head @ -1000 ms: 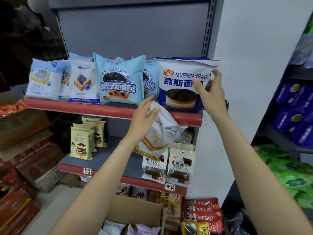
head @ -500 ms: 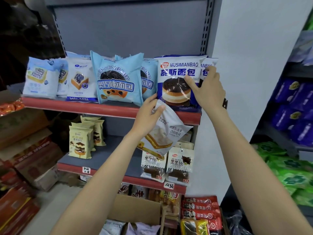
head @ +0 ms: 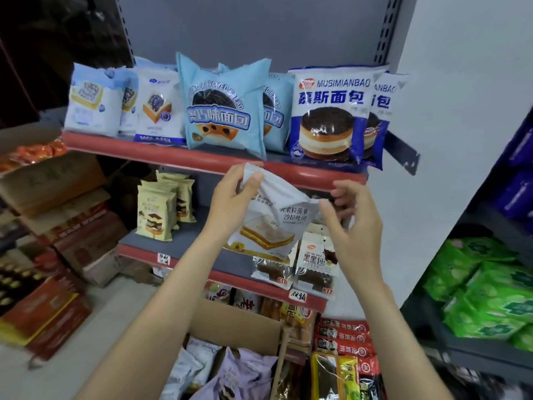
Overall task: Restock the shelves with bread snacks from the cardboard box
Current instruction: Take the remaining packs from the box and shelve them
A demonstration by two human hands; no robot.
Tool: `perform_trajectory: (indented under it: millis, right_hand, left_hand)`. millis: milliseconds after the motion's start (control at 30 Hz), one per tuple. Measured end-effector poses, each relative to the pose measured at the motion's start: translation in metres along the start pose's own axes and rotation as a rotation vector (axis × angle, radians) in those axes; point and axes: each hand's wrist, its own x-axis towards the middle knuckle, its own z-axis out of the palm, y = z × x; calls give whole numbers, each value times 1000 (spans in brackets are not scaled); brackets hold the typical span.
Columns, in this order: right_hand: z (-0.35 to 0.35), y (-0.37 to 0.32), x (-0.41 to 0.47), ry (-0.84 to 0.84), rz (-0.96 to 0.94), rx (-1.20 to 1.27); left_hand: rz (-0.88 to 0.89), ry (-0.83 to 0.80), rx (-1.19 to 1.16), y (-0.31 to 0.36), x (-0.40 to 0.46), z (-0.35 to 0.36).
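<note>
Cartons left of fingers: stacked brown cardboard cartons (head: 52, 180) and red cases (head: 49, 319) on the pale floor.
Top shelf (head: 213, 163), above fingers: red-edged, carrying three white-blue blueberry toast packs (head: 95, 99), two light-blue cookie bread packs (head: 222, 105), two navy-and-white mousse packs (head: 328, 116) reading "MUSIMIANBAO".
Middle shelf (head: 202, 255): grey top with red lip; at least three cream layered-cake packs (head: 155, 212) left of fingers, two dark bread packs (head: 315, 261) marked "K17" below fingers; handwritten white tags on the lip.
Left hand (head: 230, 203): thumb and fingers curled, pinching the top-left crimped edge of the white sandwich bread pack (head: 277, 220).
Bread pack: one, tilted, in the air between both hands, in front of the middle shelf; "xianbo" and Chinese text legible.
Right hand (head: 352, 220): fingers loosely curled, thumb tip touching the pack's right corner; firm grip cannot be told.
Cardboard box (head: 230, 327): open, below the wrists, lilac and white packs inside.
Right of fingers: white wall, neighbouring rack with green packs (head: 484, 290) and purple packs (head: 516, 192).
</note>
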Motion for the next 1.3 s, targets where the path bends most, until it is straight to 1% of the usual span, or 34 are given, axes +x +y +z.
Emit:
perform_trajectory:
  millis: [100, 200, 267, 367, 467, 567, 633, 733, 800, 867, 933, 1067, 1133, 1233, 1300]
  right_hand:
    - [34, 14, -52, -225, 242, 13]
    - [77, 26, -81, -457, 475, 124]
    - [109, 34, -93, -569, 583, 198]
    - [164, 52, -113, -644, 670, 191]
    - [224, 71, -129, -688, 705, 145]
    - [275, 93, -132, -653, 761, 151]
    - [303, 112, -122, -598, 768, 126]
    - [332, 134, -88, -481, 750, 149]
    - [344, 144, -60, -378, 701, 154]
    - [354, 156, -33, -279, 645, 139]
    - [367, 176, -11, -211, 606, 96]
    - [402, 220, 17, -160, 583, 10]
    - [418, 245, 27, -88, 610, 21]
    - [434, 275, 30, -7, 668, 18]
    - [439, 273, 17, -25, 674, 32]
  left_hand:
    - [-146, 16, -114, -26, -27, -25]
    - [-294, 18, -156, -59, -51, -52]
    - [-391, 44, -159, -86, -61, -71]
    - [-555, 150, -218, -135, -70, -98]
    - [-704, 198, -289, -189, -65, -123]
    - [-795, 193, -311, -241, -44, -140]
    - [-791, 168, -306, -266, -18, -145]
    - [-699, 132, -258, -286, 28, -150]
    - [-604, 115, -213, -299, 50, -154]
    - [-558, 92, -144, -320, 61, -157]
    - [-495, 26, -15, -348, 65, -156]
    - [-319, -244, 435, -397, 66, -145]
    - [-239, -363, 635, -410, 66, -140]
    - [-235, -466, 807, -420, 65, -134]
    - [-234, -512, 864, -422, 64, -133]
